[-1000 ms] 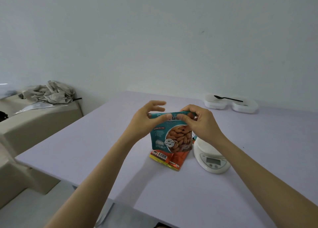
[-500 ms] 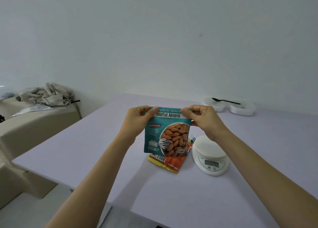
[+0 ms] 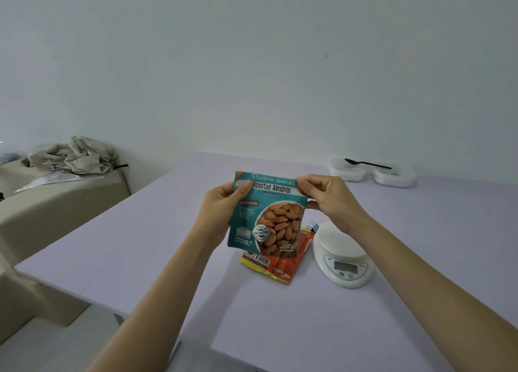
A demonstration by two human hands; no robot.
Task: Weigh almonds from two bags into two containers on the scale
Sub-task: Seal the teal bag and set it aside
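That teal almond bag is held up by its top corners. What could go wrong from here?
1. The left hand and right hand pinch the top of the teal bag above the table; a sudden tear could scatter almonds, perhaps off the near edge.
2. The scale has a bare platform, while the white containers sit far back with the spoon across them; pouring now would likely miss any container.

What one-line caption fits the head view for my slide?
Left hand and right hand pinch the top corners of a teal almond bag over an orange bag, beside the scale.
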